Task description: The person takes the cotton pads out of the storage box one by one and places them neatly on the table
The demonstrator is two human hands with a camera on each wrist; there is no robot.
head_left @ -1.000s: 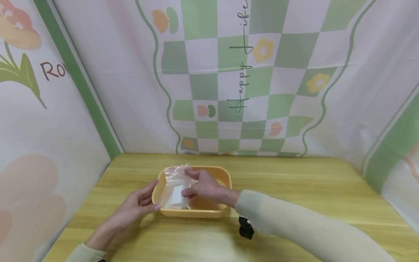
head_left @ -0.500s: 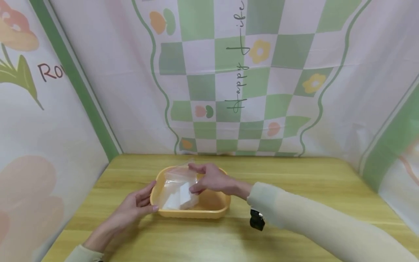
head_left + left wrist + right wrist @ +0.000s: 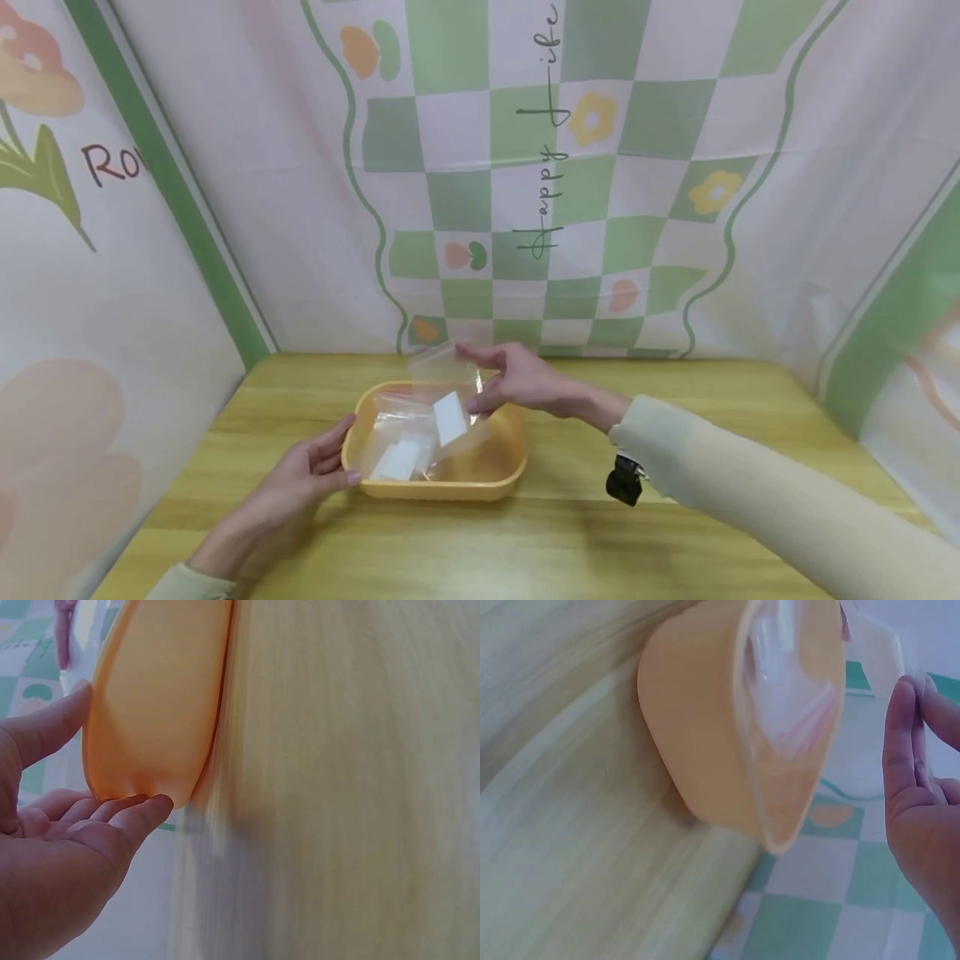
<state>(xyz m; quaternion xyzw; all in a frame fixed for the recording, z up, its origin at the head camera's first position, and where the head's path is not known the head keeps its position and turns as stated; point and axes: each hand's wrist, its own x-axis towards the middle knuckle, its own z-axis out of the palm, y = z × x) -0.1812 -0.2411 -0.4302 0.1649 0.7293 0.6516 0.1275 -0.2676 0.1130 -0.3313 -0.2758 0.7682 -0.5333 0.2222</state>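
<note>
The left hand point(image 3: 296, 479) point(image 3: 71, 851) grips the left end of a yellow-orange plastic basket point(image 3: 457, 491) point(image 3: 161, 690) point(image 3: 690, 712), its thumb at the rim and its fingers against the outer wall. Pinched between thumb and fingers of the right hand point(image 3: 528, 383) point(image 3: 922, 780) is a clear zip bag point(image 3: 438, 364) with a flat white piece point(image 3: 450, 419) point(image 3: 881, 649) inside, tilted above the basket. A second clear bag point(image 3: 400, 457) point(image 3: 802, 712), also with white contents, lies in the basket's left part.
The basket stands on a wood-grain table point(image 3: 675, 442) near its back edge. Behind it hangs a green-and-white checked cloth point(image 3: 517, 296), with printed cloth at both sides. A black device point(image 3: 624, 481) sits under the right wrist.
The right hand has moved up and to the right, lifting one bag away from the other, which stays in the basket. The left hand keeps its hold on the basket.
</note>
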